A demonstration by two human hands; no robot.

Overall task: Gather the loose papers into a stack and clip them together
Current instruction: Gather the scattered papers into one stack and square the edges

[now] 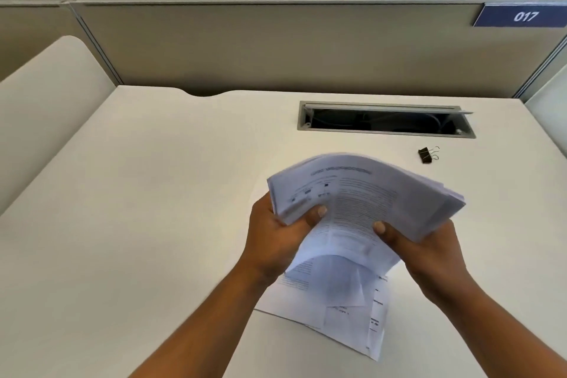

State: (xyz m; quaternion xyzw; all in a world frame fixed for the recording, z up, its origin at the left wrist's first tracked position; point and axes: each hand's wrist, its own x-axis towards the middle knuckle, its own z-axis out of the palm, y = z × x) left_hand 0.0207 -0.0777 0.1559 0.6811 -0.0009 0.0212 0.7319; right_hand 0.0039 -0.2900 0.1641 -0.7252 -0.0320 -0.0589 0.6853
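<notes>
A bundle of printed white papers [365, 193] is held above the desk, bowed upward and uneven at its edges. My left hand [276, 233] grips its near left edge, thumb on top. My right hand [429, 248] grips the near right side, thumb pressed on the top sheet. Some sheets sag from the bundle's near end. Beneath them a few loose sheets [352, 319] lie flat on the desk, partly hidden by the bundle. A black binder clip [427, 154] with silver handles lies on the desk beyond the bundle, to the right.
The white desk [138, 209] runs to a beige partition at the back. An open cable slot [386, 120] is cut into the desk behind the clip. A blue "017" sign [521, 16] hangs on the partition at upper right.
</notes>
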